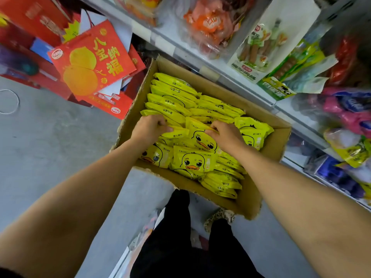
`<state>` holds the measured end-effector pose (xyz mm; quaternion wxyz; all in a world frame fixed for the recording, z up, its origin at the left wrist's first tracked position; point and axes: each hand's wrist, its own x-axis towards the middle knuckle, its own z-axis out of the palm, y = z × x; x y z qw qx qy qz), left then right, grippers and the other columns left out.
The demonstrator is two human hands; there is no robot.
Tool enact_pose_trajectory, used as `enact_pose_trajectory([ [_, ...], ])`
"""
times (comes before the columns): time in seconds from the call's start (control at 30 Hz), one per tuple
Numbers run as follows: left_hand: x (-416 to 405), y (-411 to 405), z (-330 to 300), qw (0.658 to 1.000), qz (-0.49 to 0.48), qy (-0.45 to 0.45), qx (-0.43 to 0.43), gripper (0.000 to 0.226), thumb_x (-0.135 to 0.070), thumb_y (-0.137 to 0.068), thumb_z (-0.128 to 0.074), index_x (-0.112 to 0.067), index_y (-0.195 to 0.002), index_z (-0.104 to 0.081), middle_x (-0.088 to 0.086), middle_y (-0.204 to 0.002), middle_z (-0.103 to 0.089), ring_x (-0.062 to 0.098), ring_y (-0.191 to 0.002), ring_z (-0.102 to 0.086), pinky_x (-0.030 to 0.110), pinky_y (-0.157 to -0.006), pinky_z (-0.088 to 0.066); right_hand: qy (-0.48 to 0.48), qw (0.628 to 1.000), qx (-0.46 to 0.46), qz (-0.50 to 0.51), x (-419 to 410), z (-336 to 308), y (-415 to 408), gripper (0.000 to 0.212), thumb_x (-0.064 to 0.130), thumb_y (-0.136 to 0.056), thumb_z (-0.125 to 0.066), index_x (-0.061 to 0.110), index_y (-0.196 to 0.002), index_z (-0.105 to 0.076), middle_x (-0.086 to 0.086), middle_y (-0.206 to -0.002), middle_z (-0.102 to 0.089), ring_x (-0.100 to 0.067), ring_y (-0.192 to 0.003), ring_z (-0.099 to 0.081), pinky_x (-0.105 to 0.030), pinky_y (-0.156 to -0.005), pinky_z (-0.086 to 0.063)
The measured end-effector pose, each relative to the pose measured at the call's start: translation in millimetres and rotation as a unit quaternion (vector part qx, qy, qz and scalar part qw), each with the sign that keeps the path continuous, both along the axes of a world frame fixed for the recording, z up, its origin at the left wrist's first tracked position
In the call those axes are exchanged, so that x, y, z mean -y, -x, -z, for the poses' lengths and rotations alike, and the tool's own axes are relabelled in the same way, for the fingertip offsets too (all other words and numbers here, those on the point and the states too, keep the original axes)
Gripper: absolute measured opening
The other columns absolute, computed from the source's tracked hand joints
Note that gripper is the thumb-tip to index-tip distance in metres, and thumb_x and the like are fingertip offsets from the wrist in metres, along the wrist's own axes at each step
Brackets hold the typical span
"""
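The open cardboard box (267, 145) at your feet, its rim ragged, is packed with yellow packets (174, 97), each printed with a cartoon duck's face. Along the far side they stand on edge in tight rows, seams up. Nearer you, several lie flat and face up. The duck-faced packet (203, 140) at the box's middle is tipped up, its upper edge pinched by your right hand (224, 135). Just to its left, your left hand (149, 127) grips a neighbouring packet (176, 134) lying across the rows.
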<state>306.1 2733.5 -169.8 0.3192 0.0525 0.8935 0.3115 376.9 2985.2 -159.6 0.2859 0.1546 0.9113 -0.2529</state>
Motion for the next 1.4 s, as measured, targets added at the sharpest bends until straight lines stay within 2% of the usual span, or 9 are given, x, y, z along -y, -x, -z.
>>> enact_pose_trajectory([
  [0.27,-33.6,-11.9,-72.1,0.997,-0.021,-0.07,0.031,0.032,-0.042,-0.092,-0.06,-0.011,-0.086,-0.055,-0.001,-0.064,-0.047,0.014,-0.058,-0.039,0.031,-0.056,-0.029,0.051,0.995,-0.046,0.071,-34.5,-54.7,-8.3,0.028,0.044,-0.094,-0.059,0.02,-0.107,-0.063,-0.008,-0.102,-0.066,-0.028,-0.094,-0.06,-0.034,-0.075,-0.044],
  [0.4,-70.3,-24.1,-114.3,0.993,-0.045,-0.103,0.031,0.03,-0.041,-0.097,-0.052,-0.012,-0.089,-0.053,-0.002,-0.062,-0.041,0.014,-0.056,-0.037,0.03,-0.052,-0.026,0.079,0.987,-0.108,0.089,-66.2,-99.8,-19.4,0.019,0.039,-0.097,-0.055,0.02,-0.092,-0.057,0.003,-0.077,-0.054,-0.02,-0.076,-0.051,-0.033,-0.068,-0.038],
  [0.57,-119.3,-49.0,-160.1,0.981,-0.088,-0.144,0.096,0.066,-0.066,-0.086,-0.053,-0.01,-0.121,-0.062,0.006,-0.125,-0.062,0.024,-0.116,-0.056,0.042,-0.102,-0.042,0.11,0.969,-0.183,0.128,-120.7,-166.5,-44.6,0.036,0.041,-0.092,-0.064,0.01,-0.074,-0.057,-0.003,-0.065,-0.046,-0.015,-0.059,-0.04,-0.033,-0.058,-0.028],
  [0.7,-168.3,-82.6,-210.4,0.943,-0.148,-0.206,0.214,0.093,-0.086,-0.06,-0.058,-0.021,-0.126,-0.06,0.004,-0.122,-0.067,0.026,-0.112,-0.061,0.05,-0.099,-0.047,0.153,0.946,-0.227,0.173,-169.2,-226.1,-82.8,0.038,0.042,-0.079,-0.078,0.01,-0.068,-0.061,-0.004,-0.06,-0.053,-0.009,-0.054,-0.045,-0.028,-0.054,-0.031],
  [0.8,-212.1,-117.0,-255.5,0.907,-0.089,-0.269,0.312,0.059,-0.067,-0.073,-0.065,-0.019,-0.106,-0.07,0.006,-0.1,-0.074,0.023,-0.089,-0.071,0.042,-0.08,-0.058,0.157,0.931,-0.268,0.19,-210.2,-263.1,-115.4,0.049,0.052,-0.068,-0.081,0.006,-0.078,-0.066,-0.015,-0.073,-0.068,-0.02,-0.064,-0.058,-0.036,-0.06,-0.045],
  [0.93,-267.8,-152.6,-295.7,0.88,0.05,-0.323,0.343,0.075,-0.036,-0.035,-0.099,-0.007,-0.101,-0.076,0.018,-0.107,-0.071,0.029,-0.092,-0.071,0.047,-0.086,-0.056,0.173,0.907,-0.323,0.208,-267.4,-312.8,-162.1,0.055,0.062,-0.06,-0.078,0.013,-0.084,-0.071,-0.008,-0.08,-0.074,-0.023,-0.075,-0.072,-0.041,-0.069,-0.055],
  [1.07,-332.2,-184.0,-337.5,0.885,0.096,-0.348,0.295,0.093,-0.025,-0.039,-0.099,-0.001,-0.12,-0.062,0.022,-0.117,-0.066,0.031,-0.098,-0.069,0.047,-0.084,-0.057,0.2,0.866,-0.39,0.239,-325.7,-356.9,-209.7,0.021,0.027,-0.076,-0.083,0.015,-0.086,-0.067,0.002,-0.079,-0.071,-0.002,-0.062,-0.065,-0.026,-0.064,-0.052],
  [1.23,-398.0,-208.3,-387.6,0.891,0.14,-0.359,0.238,0.087,-0.024,-0.041,-0.098,-0.003,-0.118,-0.063,0.021,-0.117,-0.067,0.031,-0.098,-0.069,0.045,-0.08,-0.058,0.229,0.82,-0.458,0.255,-386.4,-411.0,-259.8,0.015,0.021,-0.081,-0.079,0.02,-0.09,-0.066,0.005,-0.077,-0.072,-0.002,-0.06,-0.068,-0.019,-0.054,-0.052],
  [1.4,-450.2,-210.6,-444.1,0.921,0.182,-0.306,0.156,0.043,-0.008,-0.075,-0.07,-0.001,-0.118,-0.062,0.017,-0.115,-0.069,0.029,-0.101,-0.068,0.042,-0.091,-0.055,0.24,0.766,-0.531,0.271,-429.3,-456.6,-279.3,0.016,0.016,-0.084,-0.076,0.014,-0.096,-0.067,0.011,-0.073,-0.073,-0.002,-0.062,-0.069,-0.017,-0.054,-0.052],
])
